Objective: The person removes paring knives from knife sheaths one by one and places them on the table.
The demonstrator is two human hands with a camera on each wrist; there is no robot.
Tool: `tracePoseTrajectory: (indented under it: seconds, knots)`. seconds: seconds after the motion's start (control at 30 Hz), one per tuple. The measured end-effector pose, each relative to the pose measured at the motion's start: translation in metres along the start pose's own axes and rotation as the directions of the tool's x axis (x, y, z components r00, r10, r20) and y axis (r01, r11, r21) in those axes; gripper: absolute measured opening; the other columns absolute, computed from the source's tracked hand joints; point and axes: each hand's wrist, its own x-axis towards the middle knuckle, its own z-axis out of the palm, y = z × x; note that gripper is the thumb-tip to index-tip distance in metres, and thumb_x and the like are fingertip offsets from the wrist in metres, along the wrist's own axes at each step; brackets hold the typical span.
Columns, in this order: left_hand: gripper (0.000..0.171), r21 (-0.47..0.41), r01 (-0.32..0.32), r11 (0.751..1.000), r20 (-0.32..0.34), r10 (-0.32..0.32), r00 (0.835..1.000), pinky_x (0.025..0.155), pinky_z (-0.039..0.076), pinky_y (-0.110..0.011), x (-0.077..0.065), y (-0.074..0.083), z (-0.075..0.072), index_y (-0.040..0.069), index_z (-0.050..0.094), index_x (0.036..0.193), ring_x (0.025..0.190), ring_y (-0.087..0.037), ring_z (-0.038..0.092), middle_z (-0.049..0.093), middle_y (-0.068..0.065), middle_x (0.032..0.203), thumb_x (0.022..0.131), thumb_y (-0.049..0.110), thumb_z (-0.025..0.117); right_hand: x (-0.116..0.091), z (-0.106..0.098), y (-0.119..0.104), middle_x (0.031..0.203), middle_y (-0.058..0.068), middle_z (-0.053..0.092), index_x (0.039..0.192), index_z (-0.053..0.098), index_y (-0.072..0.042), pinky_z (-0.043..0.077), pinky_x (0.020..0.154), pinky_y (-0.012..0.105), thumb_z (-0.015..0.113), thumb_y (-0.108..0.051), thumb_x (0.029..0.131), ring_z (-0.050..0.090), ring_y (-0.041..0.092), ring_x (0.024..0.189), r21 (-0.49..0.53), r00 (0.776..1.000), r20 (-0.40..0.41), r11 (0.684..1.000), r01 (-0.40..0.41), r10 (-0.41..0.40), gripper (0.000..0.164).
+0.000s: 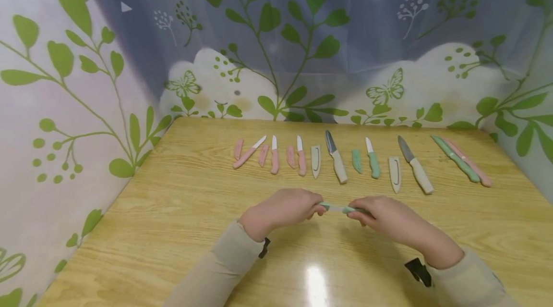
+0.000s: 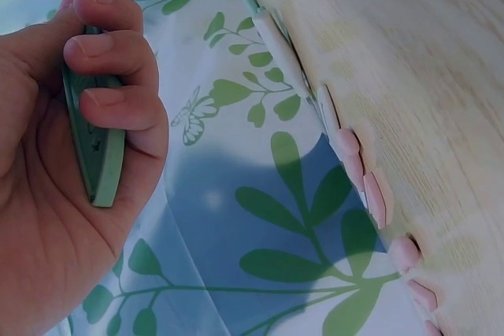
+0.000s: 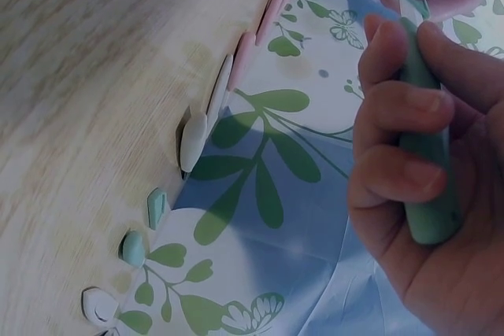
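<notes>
Above the table my left hand [image 1: 290,207] grips a green knife sheath [image 2: 94,135], its fingers curled round it in the left wrist view. My right hand [image 1: 390,218] holds a small knife by its green handle [image 3: 429,155]. The knife's pale blade [image 1: 336,209] bridges the short space between the hands and points left. Its front end meets the sheath's mouth; how deep it sits inside is hidden by the left fingers.
Across the wooden table [image 1: 173,211] behind the hands runs a row: pink knives [image 1: 274,155] with pink sheaths, beige-handled knives [image 1: 337,160] with beige sheaths [image 1: 395,175], a green knife [image 1: 372,158] beside a green sheath [image 1: 356,161], and long green and pink pieces [image 1: 455,159].
</notes>
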Motion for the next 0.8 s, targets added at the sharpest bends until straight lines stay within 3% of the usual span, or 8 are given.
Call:
tracePoseTrajectory:
  seconds: [0.8]
  knots:
    - [0.027,-0.006,-0.038,0.999,-0.027,0.038,0.999,0.054,0.040,-0.016,-0.0024,-0.0036,-0.0033,0.012,0.064,0.095,0.058,-0.002,0.047,0.059,0.007,0.072,0.102,0.032,0.047,-0.0022,-0.0044,0.0015,0.074,-0.008,0.058,0.102,0.066,-0.012,0.042,0.060,0.025,0.052,-0.028,0.101,0.048,0.000,0.063,-0.014,1.000,-0.011,1.000,-0.014,0.013,0.022]
